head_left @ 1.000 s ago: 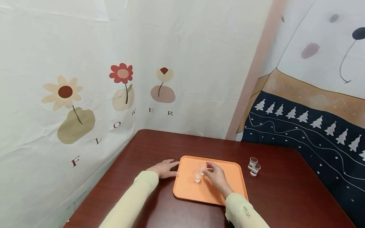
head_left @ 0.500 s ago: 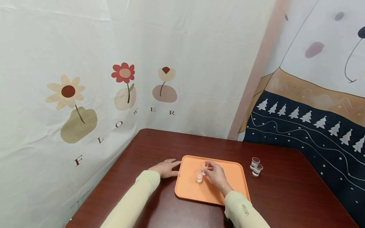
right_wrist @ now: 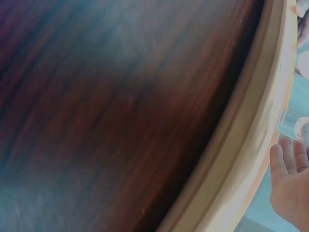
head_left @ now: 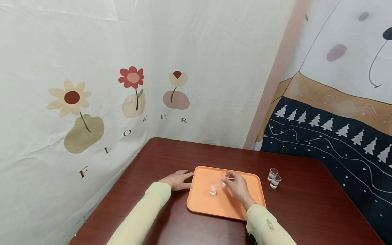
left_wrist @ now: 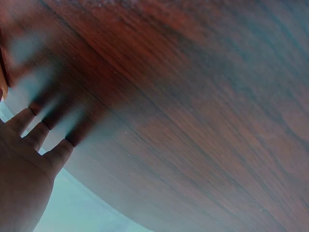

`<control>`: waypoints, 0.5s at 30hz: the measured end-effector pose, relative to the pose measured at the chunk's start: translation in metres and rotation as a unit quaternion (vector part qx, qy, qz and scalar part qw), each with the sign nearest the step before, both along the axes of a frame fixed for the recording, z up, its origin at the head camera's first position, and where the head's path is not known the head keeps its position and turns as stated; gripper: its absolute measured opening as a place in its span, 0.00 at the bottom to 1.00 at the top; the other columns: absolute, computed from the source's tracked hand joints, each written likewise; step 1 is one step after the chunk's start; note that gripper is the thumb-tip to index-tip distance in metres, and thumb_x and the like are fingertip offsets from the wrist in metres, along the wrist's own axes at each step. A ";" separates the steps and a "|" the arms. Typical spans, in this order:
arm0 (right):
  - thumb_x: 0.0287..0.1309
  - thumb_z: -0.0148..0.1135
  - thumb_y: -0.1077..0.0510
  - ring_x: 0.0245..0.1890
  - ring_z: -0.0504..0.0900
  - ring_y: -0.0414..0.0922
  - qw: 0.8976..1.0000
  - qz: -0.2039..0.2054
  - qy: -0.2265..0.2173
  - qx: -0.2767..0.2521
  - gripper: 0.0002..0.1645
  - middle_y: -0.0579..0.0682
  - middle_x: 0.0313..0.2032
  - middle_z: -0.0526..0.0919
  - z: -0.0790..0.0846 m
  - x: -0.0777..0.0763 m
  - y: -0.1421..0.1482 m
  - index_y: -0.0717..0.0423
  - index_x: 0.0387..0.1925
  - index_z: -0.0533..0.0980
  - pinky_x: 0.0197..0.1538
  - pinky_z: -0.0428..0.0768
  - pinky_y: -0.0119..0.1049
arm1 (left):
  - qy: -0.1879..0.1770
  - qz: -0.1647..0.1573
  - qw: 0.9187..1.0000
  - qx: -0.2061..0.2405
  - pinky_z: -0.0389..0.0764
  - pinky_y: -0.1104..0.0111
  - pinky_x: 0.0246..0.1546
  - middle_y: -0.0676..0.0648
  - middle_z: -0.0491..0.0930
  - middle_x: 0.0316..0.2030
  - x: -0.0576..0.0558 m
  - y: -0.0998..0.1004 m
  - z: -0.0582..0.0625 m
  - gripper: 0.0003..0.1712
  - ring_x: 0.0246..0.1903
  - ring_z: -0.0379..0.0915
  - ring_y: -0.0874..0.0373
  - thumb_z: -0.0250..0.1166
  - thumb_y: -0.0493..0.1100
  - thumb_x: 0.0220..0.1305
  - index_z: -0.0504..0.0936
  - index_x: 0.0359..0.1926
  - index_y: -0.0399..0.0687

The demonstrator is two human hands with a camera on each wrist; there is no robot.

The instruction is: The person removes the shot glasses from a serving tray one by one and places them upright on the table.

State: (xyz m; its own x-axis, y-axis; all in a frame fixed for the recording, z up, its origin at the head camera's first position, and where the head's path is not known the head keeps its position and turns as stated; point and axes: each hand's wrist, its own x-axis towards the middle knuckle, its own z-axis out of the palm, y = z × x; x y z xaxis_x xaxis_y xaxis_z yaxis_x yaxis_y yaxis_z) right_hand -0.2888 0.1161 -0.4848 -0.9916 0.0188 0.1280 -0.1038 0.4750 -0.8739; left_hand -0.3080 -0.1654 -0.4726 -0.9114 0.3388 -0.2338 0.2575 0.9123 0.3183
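Note:
Between the thumb and fingers of my right hand (head_left: pixel 239 189) a small clear shot glass (head_left: pixel 224 178) is pinched, over the orange tray (head_left: pixel 200 205). A second shot glass (head_left: pixel 213 189) stands on the tray, just left of it. In the right wrist view, the held glass (right_wrist: pixel 289 122) shows at the right edge, beside the fingertips. My left hand (head_left: pixel 176 180) lies at the tray's left side with its fingers spread, thumb and fingertips at the rim. The left wrist view shows the extended fingers (left_wrist: pixel 58 152) over the wood.
Two more shot glasses, a rear one (head_left: pixel 273 174) and a front one (head_left: pixel 275 181), stand close together on the dark red table (head_left: pixel 306 204), right of the tray. A flower-printed curtain (head_left: pixel 214 85) hangs behind the table, and a dark tree-patterned cloth (head_left: pixel 306 136) hangs at the right.
My right hand has moved right with its shot glass, widening the gap to the glass standing on the tray. The left hand has stayed at the tray's left rim.

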 end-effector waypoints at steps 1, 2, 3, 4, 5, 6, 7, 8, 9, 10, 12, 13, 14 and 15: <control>0.61 0.69 0.57 0.43 0.84 0.50 1.000 -0.005 -0.005 0.000 0.21 0.54 0.43 0.84 0.001 0.000 0.002 0.62 0.53 0.79 0.40 0.81 0.38 | 0.001 -0.001 1.000 0.001 0.61 0.49 0.66 0.43 0.59 0.73 0.000 0.000 0.000 0.39 0.73 0.51 0.45 0.60 0.65 0.67 0.64 0.74 0.61; 0.61 0.69 0.57 0.43 0.83 0.50 1.000 -0.007 -0.007 0.001 0.22 0.54 0.43 0.83 0.001 -0.001 0.004 0.62 0.54 0.79 0.40 0.81 0.38 | 0.001 -0.002 1.000 0.001 0.61 0.49 0.67 0.43 0.59 0.73 0.000 0.000 0.000 0.39 0.73 0.51 0.45 0.60 0.65 0.67 0.65 0.74 0.61; 0.61 0.69 0.57 0.44 0.83 0.50 1.000 -0.010 -0.010 0.000 0.22 0.54 0.44 0.83 0.003 -0.001 0.006 0.62 0.54 0.79 0.41 0.81 0.38 | 0.002 -0.003 1.000 0.001 0.61 0.49 0.66 0.43 0.59 0.73 0.000 0.000 0.000 0.39 0.73 0.51 0.45 0.60 0.65 0.67 0.65 0.74 0.61; 0.61 0.69 0.57 0.44 0.83 0.50 1.000 -0.011 -0.010 -0.001 0.23 0.54 0.44 0.83 0.003 -0.001 0.008 0.62 0.55 0.78 0.42 0.81 0.39 | 0.002 -0.004 1.000 0.001 0.61 0.49 0.66 0.43 0.59 0.73 0.000 0.000 0.000 0.39 0.73 0.51 0.45 0.60 0.65 0.67 0.65 0.74 0.61; 0.61 0.69 0.57 0.45 0.83 0.51 1.000 -0.011 -0.009 -0.001 0.24 0.54 0.45 0.83 0.004 -0.001 0.010 0.62 0.56 0.78 0.42 0.81 0.39 | 0.002 -0.004 1.000 0.002 0.61 0.49 0.66 0.42 0.59 0.73 0.000 0.000 0.001 0.38 0.73 0.51 0.45 0.60 0.65 0.67 0.65 0.74 0.61; 0.61 0.69 0.57 0.45 0.83 0.51 1.000 -0.012 -0.010 -0.002 0.23 0.54 0.45 0.83 0.005 -0.001 0.011 0.62 0.56 0.78 0.42 0.81 0.40 | 0.002 -0.004 1.000 0.003 0.62 0.49 0.66 0.42 0.59 0.73 0.000 0.000 0.001 0.38 0.73 0.51 0.45 0.60 0.65 0.67 0.65 0.74 0.61; 0.61 0.69 0.57 0.45 0.83 0.51 1.000 -0.013 -0.011 -0.002 0.23 0.54 0.45 0.83 0.005 -0.002 0.013 0.61 0.55 0.78 0.42 0.81 0.40 | 0.002 -0.003 1.000 0.003 0.62 0.49 0.66 0.43 0.59 0.73 0.000 0.000 0.001 0.38 0.73 0.51 0.45 0.60 0.64 0.67 0.65 0.74 0.61; 0.61 0.70 0.57 0.45 0.83 0.51 1.000 -0.014 -0.011 -0.003 0.23 0.54 0.44 0.83 0.006 -0.002 0.015 0.61 0.55 0.78 0.42 0.81 0.40 | 0.002 -0.002 1.000 0.003 0.62 0.49 0.66 0.43 0.59 0.73 0.000 0.000 0.002 0.38 0.73 0.51 0.45 0.60 0.64 0.67 0.65 0.74 0.61; 0.60 0.70 0.57 0.45 0.83 0.51 1.000 -0.015 -0.009 -0.003 0.22 0.54 0.44 0.84 0.006 -0.002 0.016 0.61 0.55 0.78 0.42 0.81 0.40 | 0.002 -0.001 1.000 0.004 0.62 0.48 0.66 0.43 0.59 0.73 0.001 -0.001 0.002 0.38 0.73 0.51 0.45 0.60 0.64 0.67 0.65 0.74 0.61; 0.60 0.70 0.57 0.45 0.84 0.50 1.000 -0.016 -0.008 -0.001 0.22 0.53 0.44 0.84 0.007 -0.002 0.017 0.61 0.54 0.78 0.42 0.81 0.40 | 0.001 0.000 1.000 0.004 0.62 0.48 0.66 0.43 0.59 0.73 0.001 -0.001 0.002 0.38 0.73 0.51 0.45 0.61 0.64 0.67 0.65 0.74 0.61; 0.60 0.70 0.57 0.45 0.83 0.49 1.000 -0.021 -0.009 0.001 0.22 0.53 0.44 0.84 0.008 -0.002 0.020 0.60 0.54 0.78 0.43 0.81 0.39 | 0.001 -0.001 1.000 0.006 0.62 0.48 0.66 0.43 0.58 0.73 0.001 -0.001 0.002 0.38 0.73 0.51 0.44 0.61 0.64 0.67 0.65 0.74 0.61; 0.60 0.70 0.57 0.44 0.84 0.49 1.000 -0.024 -0.007 0.003 0.22 0.53 0.44 0.84 0.008 -0.002 0.022 0.60 0.54 0.78 0.43 0.81 0.39 | 0.001 -0.001 1.000 0.006 0.62 0.47 0.66 0.43 0.58 0.73 0.001 -0.001 0.002 0.38 0.73 0.51 0.44 0.61 0.64 0.67 0.65 0.74 0.61; 0.60 0.70 0.56 0.44 0.84 0.49 1.000 -0.025 -0.006 0.004 0.23 0.53 0.44 0.84 0.008 -0.001 0.023 0.61 0.54 0.78 0.44 0.81 0.40 | 0.000 -0.001 1.000 0.007 0.62 0.47 0.66 0.43 0.58 0.73 0.001 -0.001 0.002 0.38 0.73 0.50 0.44 0.61 0.64 0.67 0.65 0.74 0.61; 0.60 0.70 0.56 0.44 0.83 0.50 1.000 -0.026 -0.004 0.008 0.23 0.53 0.44 0.84 0.009 -0.001 0.025 0.61 0.55 0.78 0.43 0.81 0.40 | 0.000 -0.001 1.000 0.007 0.62 0.47 0.66 0.42 0.58 0.73 0.001 0.000 0.002 0.38 0.73 0.51 0.44 0.61 0.64 0.67 0.65 0.74 0.61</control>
